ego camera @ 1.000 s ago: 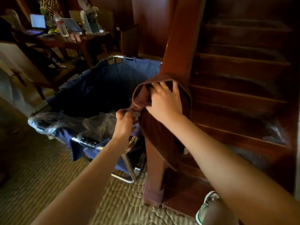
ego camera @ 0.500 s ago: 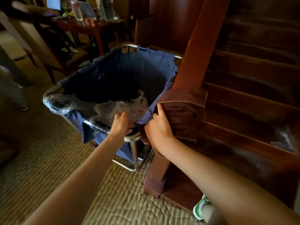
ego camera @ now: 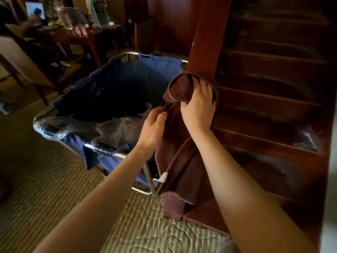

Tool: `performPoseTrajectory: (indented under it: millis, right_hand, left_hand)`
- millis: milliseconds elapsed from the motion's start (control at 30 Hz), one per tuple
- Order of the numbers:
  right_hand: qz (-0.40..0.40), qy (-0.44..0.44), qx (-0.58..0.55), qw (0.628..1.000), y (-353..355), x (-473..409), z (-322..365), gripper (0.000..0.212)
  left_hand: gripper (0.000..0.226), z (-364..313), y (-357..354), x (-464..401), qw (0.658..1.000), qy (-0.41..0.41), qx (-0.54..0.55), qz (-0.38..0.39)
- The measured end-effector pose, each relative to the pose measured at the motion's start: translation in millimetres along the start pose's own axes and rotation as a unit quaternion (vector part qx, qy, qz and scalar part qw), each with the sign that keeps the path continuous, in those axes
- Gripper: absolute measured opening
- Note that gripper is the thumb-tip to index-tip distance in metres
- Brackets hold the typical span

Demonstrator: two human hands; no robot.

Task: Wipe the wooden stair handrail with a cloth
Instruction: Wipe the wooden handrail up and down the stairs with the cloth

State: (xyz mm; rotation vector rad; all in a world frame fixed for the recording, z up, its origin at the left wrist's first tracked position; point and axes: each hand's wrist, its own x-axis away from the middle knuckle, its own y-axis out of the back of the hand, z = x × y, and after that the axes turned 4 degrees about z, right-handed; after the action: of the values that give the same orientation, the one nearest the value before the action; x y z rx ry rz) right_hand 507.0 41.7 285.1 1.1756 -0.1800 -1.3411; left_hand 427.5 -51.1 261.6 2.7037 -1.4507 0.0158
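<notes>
A brown cloth [ego camera: 179, 161] is draped over the lower end of the reddish wooden handrail [ego camera: 207, 37], which slopes up and away from me. My right hand [ego camera: 197, 108] grips the cloth's upper bunch against the rail, fingers curled into the fabric. My left hand [ego camera: 152, 129] pinches the cloth's left edge just beside it. The cloth hangs down over the post, a small white tag [ego camera: 162, 177] on its hem. The rail under the cloth is hidden.
A blue fabric cart [ego camera: 116, 84] on a metal frame, with clear plastic over its near rim, stands right against the post on the left. Dark wooden stairs [ego camera: 269, 92] rise on the right. Patterned carpet [ego camera: 54, 189] lies below; a cluttered table [ego camera: 76, 33] stands far left.
My right hand has slid the cloth back up the rail after dropping lower half a second ago. My left hand left the cart's rim area and now pinches the cloth's edge.
</notes>
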Motion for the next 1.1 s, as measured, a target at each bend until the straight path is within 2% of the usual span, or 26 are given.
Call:
performPoseTrajectory:
  millis: [100,267,367,500,900,1100]
  right_hand:
    - [-0.026,-0.012,-0.064,0.998,2,3,-5,0.064]
    - [-0.040,-0.054,-0.229,0.971,-1,16,-13,0.054]
    - [-0.022,-0.071,-0.313,0.947,-3,19,-17,0.052]
    - [-0.023,-0.087,-0.352,0.932,-5,24,-21,0.056]
    - [0.001,-0.156,-0.490,0.858,-9,52,-26,0.055]
    - [0.025,-0.182,-0.506,0.843,-15,80,-29,0.055]
  left_hand:
    - [0.042,4,-20,8,0.994,-0.078,-0.066,0.024]
    - [0.057,18,-36,19,0.981,-0.150,-0.123,0.002]
    - [0.055,24,-39,18,0.973,-0.178,-0.149,-0.008]
    - [0.051,35,-43,15,0.956,-0.218,-0.195,-0.022]
    - [0.047,52,-52,26,0.938,-0.239,-0.240,-0.076]
    - [0.046,63,-55,39,0.927,-0.236,-0.275,-0.091]
